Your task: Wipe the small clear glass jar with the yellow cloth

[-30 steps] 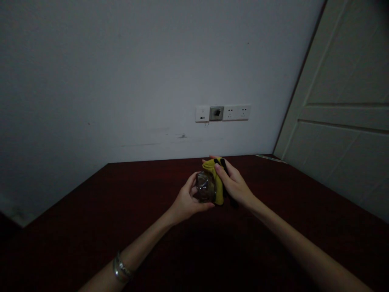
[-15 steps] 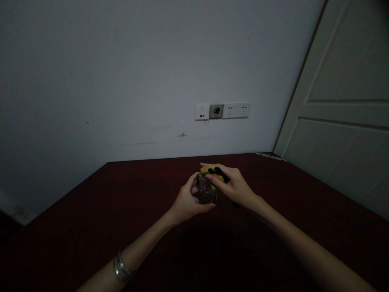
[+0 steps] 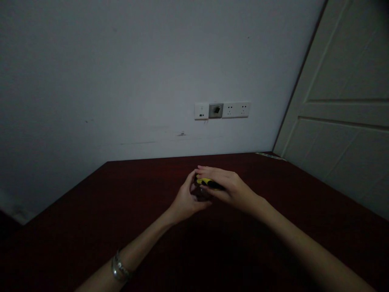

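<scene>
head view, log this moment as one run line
left hand: cups dark glass container, mostly hidden | right hand: holds yellow-and-black cloth over it | surface: dark red table

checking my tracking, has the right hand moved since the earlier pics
Yes, the right hand has moved left and slightly down, judged against the wall socket strip.

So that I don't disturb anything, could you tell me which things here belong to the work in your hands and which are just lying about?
In use: left hand, right hand, yellow cloth, glass container, mostly hidden between the hands.

Just around: dark red table, wall socket panel, door, bangle on the left wrist.
</scene>
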`<state>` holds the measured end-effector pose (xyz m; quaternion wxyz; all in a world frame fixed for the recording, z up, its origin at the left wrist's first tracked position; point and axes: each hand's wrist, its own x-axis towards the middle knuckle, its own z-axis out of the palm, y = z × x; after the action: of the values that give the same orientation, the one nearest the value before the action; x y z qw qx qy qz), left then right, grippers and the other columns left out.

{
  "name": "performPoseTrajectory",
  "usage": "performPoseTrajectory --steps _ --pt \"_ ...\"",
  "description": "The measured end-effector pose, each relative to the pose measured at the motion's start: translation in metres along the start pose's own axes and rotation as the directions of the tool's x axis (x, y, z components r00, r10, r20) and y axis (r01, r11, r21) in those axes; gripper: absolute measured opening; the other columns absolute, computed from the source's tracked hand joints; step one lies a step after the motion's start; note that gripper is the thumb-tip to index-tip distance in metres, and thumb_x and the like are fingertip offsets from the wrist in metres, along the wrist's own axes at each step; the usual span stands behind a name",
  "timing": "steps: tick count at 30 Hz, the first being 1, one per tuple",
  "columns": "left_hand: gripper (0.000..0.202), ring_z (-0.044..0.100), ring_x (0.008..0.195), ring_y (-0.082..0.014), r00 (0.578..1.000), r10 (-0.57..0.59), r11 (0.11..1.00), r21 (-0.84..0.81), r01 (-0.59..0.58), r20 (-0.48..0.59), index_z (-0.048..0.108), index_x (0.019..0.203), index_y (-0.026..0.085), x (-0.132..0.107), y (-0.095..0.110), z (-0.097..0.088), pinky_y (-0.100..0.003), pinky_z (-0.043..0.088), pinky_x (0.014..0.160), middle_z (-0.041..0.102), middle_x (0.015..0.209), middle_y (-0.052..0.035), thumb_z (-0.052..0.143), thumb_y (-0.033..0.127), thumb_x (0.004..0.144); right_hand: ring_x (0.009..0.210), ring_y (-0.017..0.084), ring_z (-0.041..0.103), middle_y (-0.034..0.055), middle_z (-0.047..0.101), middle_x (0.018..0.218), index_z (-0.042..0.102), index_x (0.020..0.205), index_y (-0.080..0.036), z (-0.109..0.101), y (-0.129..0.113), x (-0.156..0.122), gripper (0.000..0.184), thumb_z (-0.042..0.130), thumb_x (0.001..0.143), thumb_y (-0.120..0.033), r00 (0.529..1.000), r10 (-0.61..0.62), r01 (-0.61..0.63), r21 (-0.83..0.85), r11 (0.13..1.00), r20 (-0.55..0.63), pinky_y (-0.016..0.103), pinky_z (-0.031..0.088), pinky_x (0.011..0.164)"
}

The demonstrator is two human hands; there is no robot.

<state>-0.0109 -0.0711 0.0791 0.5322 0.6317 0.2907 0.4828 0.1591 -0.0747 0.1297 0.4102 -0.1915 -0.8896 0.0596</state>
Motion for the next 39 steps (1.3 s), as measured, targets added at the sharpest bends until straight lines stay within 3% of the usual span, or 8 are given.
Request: performPoseTrajectory --steps 3,6,12,19,27,32,36,39 --pt "0.093 0.049 0.12 -0.0311 0.999 0.042 0.996 0.078 -0.044 0.03 0.029 0.135 0.021 -0.002 0.0 -0.002 -0.037 0.051 0.089 0.041 0.139 -0.0168 0.078 0.012 0.056 0.113 0.021 0.059 0.0052 0.064 0.12 0.06 0.117 -0.024 0.005 0.005 0.0 0.03 0.055 0.088 -0.026 0.983 0.138 -0.129 0.081 0.988 -0.12 0.042 0.048 0.099" --pt "0.09 0.05 0.119 -0.0308 0.997 0.064 0.989 0.128 -0.068 0.038 0.033 0.134 0.02 -0.003 0.001 -0.001 -0.042 0.046 0.096 0.045 0.135 -0.0159 0.077 0.011 0.056 0.107 0.021 0.063 0.0049 0.066 0.117 0.062 0.113 -0.024 0.009 0.008 0.0 0.027 0.055 0.088 -0.027 0.962 0.219 -0.204 0.107 0.973 -0.163 0.043 0.051 0.095" --pt "0.082 0.056 0.112 -0.0303 1.0 0.021 0.999 0.029 -0.02 -0.018 0.039 0.125 0.018 0.002 0.002 0.003 -0.038 0.05 0.089 0.055 0.124 -0.0155 0.078 0.011 0.053 0.123 0.022 0.05 0.0103 0.059 0.127 0.053 0.126 -0.019 0.011 0.003 -0.002 0.04 0.055 0.087 -0.021 1.0 -0.022 0.02 -0.091 0.996 -0.015 0.044 0.04 0.106" --pt "0.085 0.055 0.114 -0.03 0.996 0.084 0.996 0.014 -0.084 -0.013 0.035 0.127 0.017 0.004 -0.004 0.001 -0.037 0.049 0.091 0.053 0.127 -0.0173 0.08 0.014 0.054 0.125 0.023 0.048 0.0129 0.057 0.129 0.051 0.127 -0.015 0.011 -0.002 -0.002 0.039 0.053 0.088 -0.02 0.994 -0.045 0.06 -0.147 0.987 0.103 0.044 0.039 0.106" --pt "0.088 0.048 0.122 -0.0317 0.983 0.178 0.966 0.18 -0.183 0.047 0.033 0.132 0.017 -0.001 -0.002 0.0 -0.045 0.042 0.1 0.043 0.136 -0.0169 0.075 0.009 0.056 0.107 0.019 0.062 0.0064 0.066 0.116 0.061 0.113 -0.022 0.006 0.005 0.003 0.026 0.054 0.089 -0.026 0.959 0.256 -0.238 0.147 0.96 -0.118 0.039 0.05 0.094" --pt "0.085 0.055 0.113 -0.0293 0.989 0.147 0.983 0.107 -0.15 0.031 0.034 0.131 0.019 0.001 -0.004 0.002 -0.041 0.048 0.092 0.053 0.124 -0.014 0.075 0.008 0.057 0.119 0.021 0.054 0.0077 0.062 0.122 0.057 0.118 -0.022 0.008 0.005 0.0 0.031 0.055 0.087 -0.021 0.993 0.071 -0.07 0.012 0.997 -0.097 0.044 0.045 0.101" --pt "0.083 0.056 0.111 -0.0294 0.992 0.128 0.991 0.038 -0.128 0.009 0.035 0.128 0.018 0.003 -0.005 0.004 -0.039 0.05 0.089 0.055 0.122 -0.0145 0.077 0.011 0.057 0.123 0.021 0.05 0.0129 0.058 0.127 0.05 0.126 -0.016 0.004 -0.003 0.001 0.039 0.054 0.088 -0.02 0.998 -0.058 0.061 -0.116 0.991 0.025 0.043 0.044 0.102" --pt "0.079 0.057 0.111 -0.03 0.981 0.195 0.98 0.039 -0.194 -0.016 0.039 0.121 0.016 0.004 -0.006 0.004 -0.041 0.048 0.091 0.056 0.121 -0.0163 0.08 0.014 0.054 0.124 0.022 0.048 0.0158 0.057 0.128 0.05 0.125 -0.011 0.002 -0.01 0.002 0.037 0.051 0.089 -0.019 0.985 -0.118 0.141 -0.199 0.97 0.122 0.042 0.042 0.104"
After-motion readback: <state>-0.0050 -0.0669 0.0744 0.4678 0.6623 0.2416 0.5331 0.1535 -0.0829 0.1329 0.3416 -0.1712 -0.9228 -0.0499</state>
